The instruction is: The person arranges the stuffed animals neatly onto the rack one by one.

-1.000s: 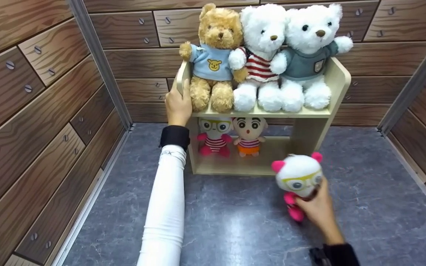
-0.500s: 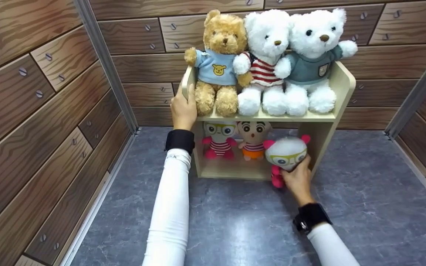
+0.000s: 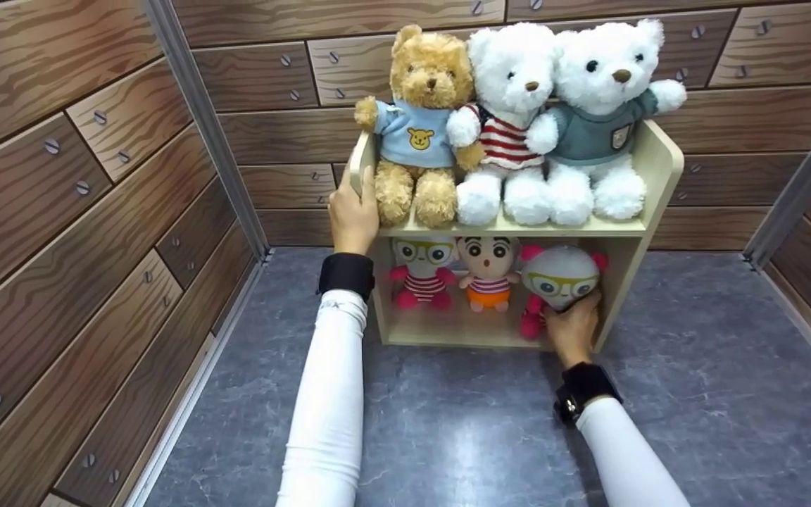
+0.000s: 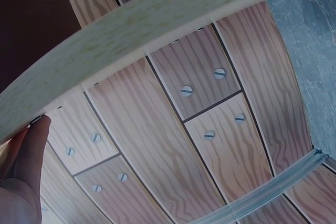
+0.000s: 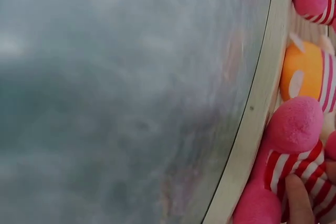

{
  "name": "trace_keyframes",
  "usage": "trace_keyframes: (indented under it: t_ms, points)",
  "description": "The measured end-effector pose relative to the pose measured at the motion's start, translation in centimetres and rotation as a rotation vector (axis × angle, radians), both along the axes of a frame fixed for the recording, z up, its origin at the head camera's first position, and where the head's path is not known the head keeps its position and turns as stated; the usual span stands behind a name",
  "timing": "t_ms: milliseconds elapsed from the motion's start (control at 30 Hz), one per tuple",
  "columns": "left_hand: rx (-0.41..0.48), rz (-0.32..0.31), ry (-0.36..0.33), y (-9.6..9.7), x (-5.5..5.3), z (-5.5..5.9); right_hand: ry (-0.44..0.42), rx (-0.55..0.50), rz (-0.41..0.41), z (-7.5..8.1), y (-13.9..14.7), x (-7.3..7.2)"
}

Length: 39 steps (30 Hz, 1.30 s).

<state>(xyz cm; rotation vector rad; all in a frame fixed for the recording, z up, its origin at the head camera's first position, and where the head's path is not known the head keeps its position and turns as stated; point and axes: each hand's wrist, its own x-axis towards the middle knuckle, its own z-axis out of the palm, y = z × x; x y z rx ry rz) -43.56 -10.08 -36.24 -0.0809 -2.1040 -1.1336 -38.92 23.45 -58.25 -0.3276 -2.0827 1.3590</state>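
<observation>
My left hand (image 3: 354, 215) grips the left side panel of a small pale wooden shelf unit (image 3: 663, 165). In the left wrist view, only part of that hand (image 4: 27, 179) shows against the panel's edge. My right hand (image 3: 574, 329) holds a plush panda doll (image 3: 559, 273) with pink ears and yellow glasses, at the right end of the lower compartment. From the right wrist, a finger (image 5: 299, 198) lies on the doll's red-and-white striped body (image 5: 310, 169). Left of it sit a boy doll (image 3: 488, 271) in orange shorts and a matching panda doll (image 3: 423, 274).
On the top shelf sit a brown teddy bear (image 3: 419, 134), a white bear in a striped shirt (image 3: 507, 134) and a white bear in a green shirt (image 3: 599, 134). Wood-patterned walls (image 3: 282, 130) surround the grey floor (image 3: 441, 415).
My right hand has carried the panda doll from in front of the shelf up and into the lower compartment, beside the boy doll. The left hand stays on the side panel.
</observation>
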Motion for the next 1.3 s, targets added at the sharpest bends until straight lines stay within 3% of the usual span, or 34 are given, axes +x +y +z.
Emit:
trace_keyframes:
  t_ms: [200,433,800,1033,1300]
  points:
    - [-0.016,0.001,0.001,0.1,-0.1,-0.2,0.046,0.04,-0.025,-0.3,0.4,-1.5]
    - [-0.011,0.014,0.033,-0.4,-0.1,0.5,0.003,0.056,0.007,0.2,0.2,-2.9]
    - [-0.026,0.017,0.019,-0.3,-0.3,-0.1,-0.03,0.07,0.005,-0.1,0.8,-3.4]
    - [-0.025,0.018,0.027,-0.4,-0.2,-0.1,0.018,0.112,0.021,0.2,0.6,-4.3]
    - [-0.034,0.017,0.035,-0.4,-0.3,-0.2,-0.083,0.047,0.054,1.0,0.5,-4.7]
